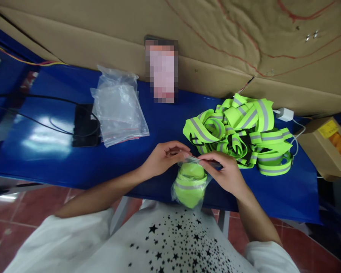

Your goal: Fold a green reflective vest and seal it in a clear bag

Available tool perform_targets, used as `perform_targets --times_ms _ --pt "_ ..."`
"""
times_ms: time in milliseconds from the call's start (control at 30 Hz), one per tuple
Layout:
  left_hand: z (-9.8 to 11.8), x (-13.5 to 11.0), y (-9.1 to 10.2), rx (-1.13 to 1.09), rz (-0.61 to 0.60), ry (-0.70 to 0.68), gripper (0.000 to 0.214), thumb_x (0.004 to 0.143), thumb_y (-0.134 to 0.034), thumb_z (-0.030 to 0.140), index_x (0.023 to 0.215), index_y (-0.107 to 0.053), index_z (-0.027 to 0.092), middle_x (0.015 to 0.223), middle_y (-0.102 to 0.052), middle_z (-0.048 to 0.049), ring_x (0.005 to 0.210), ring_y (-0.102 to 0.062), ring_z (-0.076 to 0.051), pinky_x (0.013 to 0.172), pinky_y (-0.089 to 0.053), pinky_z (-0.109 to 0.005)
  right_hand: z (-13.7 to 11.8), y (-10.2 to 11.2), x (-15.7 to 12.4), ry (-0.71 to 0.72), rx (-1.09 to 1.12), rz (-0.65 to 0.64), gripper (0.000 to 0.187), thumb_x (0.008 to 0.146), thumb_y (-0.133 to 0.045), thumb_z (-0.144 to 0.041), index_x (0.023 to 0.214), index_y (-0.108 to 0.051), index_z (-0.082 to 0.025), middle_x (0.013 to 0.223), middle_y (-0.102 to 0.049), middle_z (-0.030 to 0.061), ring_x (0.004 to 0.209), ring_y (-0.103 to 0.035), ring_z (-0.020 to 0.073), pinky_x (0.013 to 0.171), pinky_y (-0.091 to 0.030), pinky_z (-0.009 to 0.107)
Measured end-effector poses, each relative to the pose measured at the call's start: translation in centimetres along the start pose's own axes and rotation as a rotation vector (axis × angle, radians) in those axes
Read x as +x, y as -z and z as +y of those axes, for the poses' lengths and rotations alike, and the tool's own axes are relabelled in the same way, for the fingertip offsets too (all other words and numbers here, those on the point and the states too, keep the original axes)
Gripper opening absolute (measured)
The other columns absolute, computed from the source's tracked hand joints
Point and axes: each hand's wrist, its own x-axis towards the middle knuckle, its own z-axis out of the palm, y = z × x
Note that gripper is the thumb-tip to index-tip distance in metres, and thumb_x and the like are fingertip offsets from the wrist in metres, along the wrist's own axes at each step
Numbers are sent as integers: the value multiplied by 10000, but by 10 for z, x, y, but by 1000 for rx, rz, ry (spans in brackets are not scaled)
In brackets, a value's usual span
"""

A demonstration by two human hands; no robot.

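Note:
Between my hands hangs a clear zip-lock bag point(176, 193) with a folded neon-yellow reflective strap point(191, 185) inside. My left hand point(169, 157) pinches the bag's top edge at its left end. Fingers of my right hand point(223, 168) are closed on the same edge farther right. The bag hangs over the front edge of the blue table point(159, 132). Just beyond my right hand lies a tangled heap of neon-yellow reflective straps point(238, 129) with grey stripes and black buckles. To the left of my left hand is a stack of clear zip-lock bags point(119, 110).
A dark flat device point(85, 125) with black cables lies at the left. A phone, its screen blurred, leans on the cardboard-covered back panel point(116, 45). A white charger point(285, 113) and an open cardboard box point(324, 144) with orange contents are at the right.

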Motion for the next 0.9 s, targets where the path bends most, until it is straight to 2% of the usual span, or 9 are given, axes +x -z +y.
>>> perform_targets --times_ms 133,300,600,767,900 --pt "-1 2 2 -51 -52 75 302 818 -843 399 938 -750 138 942 -805 -76 850 -751 -170 800 -599 -268 4 0 0 7 -17 51 111 964 -700 -293 1062 -746 -270 1003 -781 2 902 -737 149 814 -574 295" --pt "-3 2 0 -4 -9 25 272 849 -816 388 908 -765 128 844 -782 -55 735 -699 -126 702 -558 -219 6 2 1 -21 -26 33 148 947 -720 -324 1079 -746 -263 1010 -789 20 904 -752 174 822 -592 320" --pt "-4 -1 0 -6 34 20 285 870 -785 409 919 -714 137 857 -741 -45 769 -692 -135 714 -542 -224 9 13 0 -147 -15 -1 131 945 -708 -334 1041 -749 -254 965 -791 17 841 -740 173 725 -572 300" --pt "-7 1 -1 -15 -21 4 317 871 -774 434 965 -700 141 893 -733 -54 786 -675 -139 724 -529 -232 9 11 0 -148 -11 -21 100 935 -708 -305 1008 -745 -246 943 -785 6 837 -735 156 747 -568 284" --pt "-7 3 -3 68 -64 81 318 876 -772 434 1002 -740 144 883 -749 -55 735 -665 -128 655 -498 -209 8 9 1 -131 -16 -39 94 940 -694 -295 1003 -736 -238 926 -777 8 818 -726 150 743 -564 283"
